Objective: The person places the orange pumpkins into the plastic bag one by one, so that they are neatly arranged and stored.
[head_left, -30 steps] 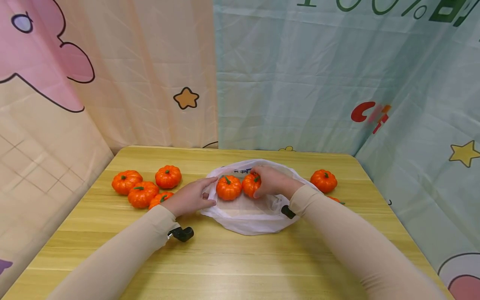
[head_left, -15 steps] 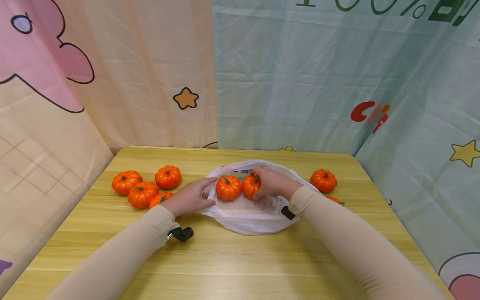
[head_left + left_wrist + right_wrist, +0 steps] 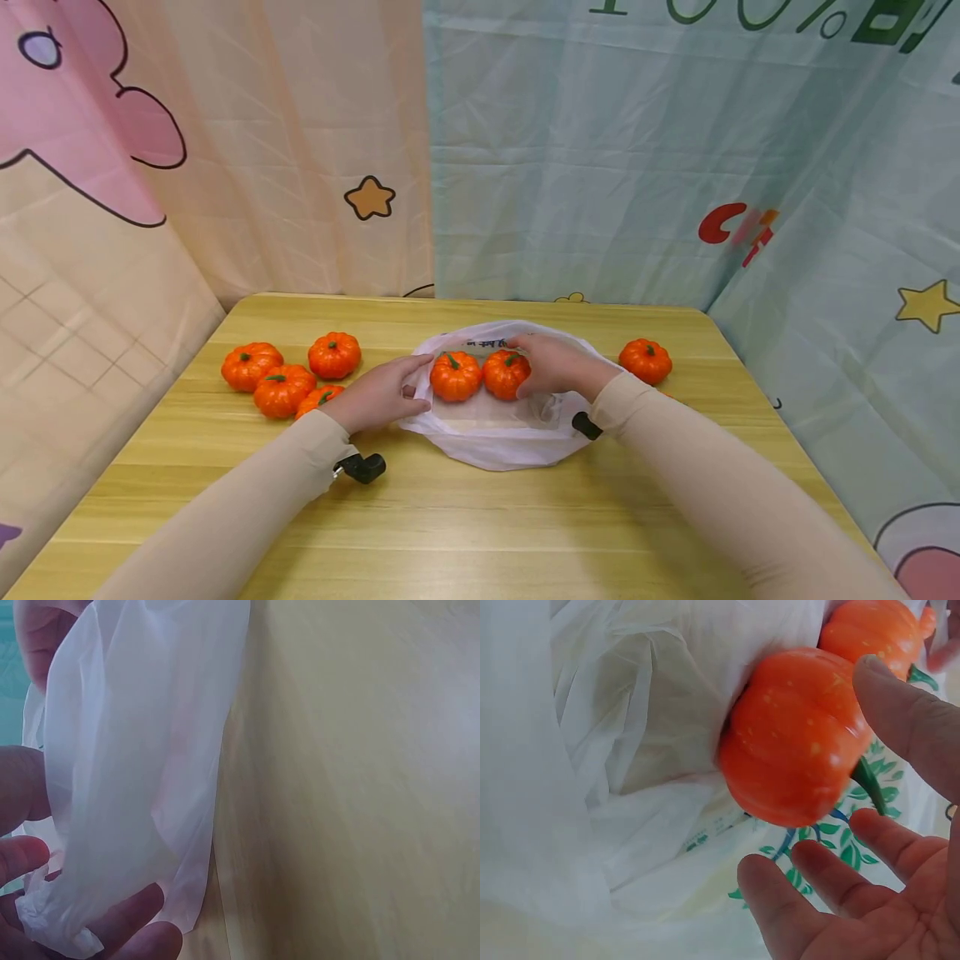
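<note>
A white plastic bag [image 3: 495, 448] lies spread on the table with its mouth facing up. Two small orange pumpkins [image 3: 455, 377] with green stems sit side by side inside it. At the bag's left edge my left hand [image 3: 377, 395] holds the rim; in the left wrist view a crumpled bit of the bag [image 3: 64, 919] lies among the fingers. My right hand [image 3: 558, 367] is over the bag, just right of the right-hand pumpkin [image 3: 799, 739]. Its thumb and fingers are spread apart around that pumpkin's stem side, gripping nothing.
Several more pumpkins [image 3: 286, 391] stand in a group on the left of the wooden table [image 3: 465, 533], one partly behind the left hand. Another pumpkin [image 3: 645, 361] sits at the right, beyond the right forearm. Printed curtains [image 3: 585, 167] enclose the table's back and sides.
My right hand has let go of the right-hand pumpkin in the bag and drawn slightly right, fingers opening. The left hand stays at the bag's rim.
</note>
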`<state>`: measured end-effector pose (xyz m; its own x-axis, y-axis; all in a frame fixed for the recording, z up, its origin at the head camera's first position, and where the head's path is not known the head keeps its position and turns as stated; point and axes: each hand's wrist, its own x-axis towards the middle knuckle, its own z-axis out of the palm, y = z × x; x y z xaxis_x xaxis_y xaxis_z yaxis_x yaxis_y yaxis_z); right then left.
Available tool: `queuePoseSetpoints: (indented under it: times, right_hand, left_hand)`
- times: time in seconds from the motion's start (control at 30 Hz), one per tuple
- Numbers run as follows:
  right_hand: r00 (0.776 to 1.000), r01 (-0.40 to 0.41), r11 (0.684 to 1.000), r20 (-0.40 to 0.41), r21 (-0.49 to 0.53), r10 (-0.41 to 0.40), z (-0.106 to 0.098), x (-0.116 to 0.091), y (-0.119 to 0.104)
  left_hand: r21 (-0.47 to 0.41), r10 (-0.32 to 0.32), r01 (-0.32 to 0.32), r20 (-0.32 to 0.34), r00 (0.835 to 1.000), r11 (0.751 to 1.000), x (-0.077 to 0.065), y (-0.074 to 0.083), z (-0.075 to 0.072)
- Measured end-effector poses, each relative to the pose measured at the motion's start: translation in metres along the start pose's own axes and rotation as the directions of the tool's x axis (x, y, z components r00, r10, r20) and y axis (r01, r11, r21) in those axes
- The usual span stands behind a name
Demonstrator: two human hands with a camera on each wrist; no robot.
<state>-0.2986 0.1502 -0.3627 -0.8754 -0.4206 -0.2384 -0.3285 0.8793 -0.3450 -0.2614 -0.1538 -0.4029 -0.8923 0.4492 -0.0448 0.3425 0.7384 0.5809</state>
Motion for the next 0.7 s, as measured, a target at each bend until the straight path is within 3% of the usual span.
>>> queuePoseSetpoints:
  times: [0.13,0.33,0.5,0.6,0.7]
  right_hand:
    - [1.000,0.015,1.000,0.026,0.022,-0.016,-0.011,-0.012,0.002]
    - [0.999,-0.008,0.985,0.043,0.173,0.001,-0.033,-0.035,0.009]
    - [0.999,0.033,0.952,-0.042,0.304,-0.021,-0.056,-0.055,0.023]
    - [0.993,0.057,0.946,-0.120,0.320,-0.020,-0.068,-0.064,0.035]
    - [0.986,0.026,0.952,-0.163,0.303,0.025,-0.076,-0.071,0.048]
  left_hand:
    - [-0.004,0.008,-0.008,-0.001,1.000,1.000,0.000,0.000,0.000]
    - [0.002,0.014,-0.014,-0.003,1.000,1.000,0.001,0.001,0.000]
    - [-0.003,0.002,-0.002,0.001,1.000,1.000,0.001,0.001,0.000]
    - [-0.007,-0.007,0.007,0.005,1.000,1.000,0.001,0.002,0.000]
    - [-0.005,-0.011,0.011,0.007,1.000,1.000,0.001,0.002,-0.001]
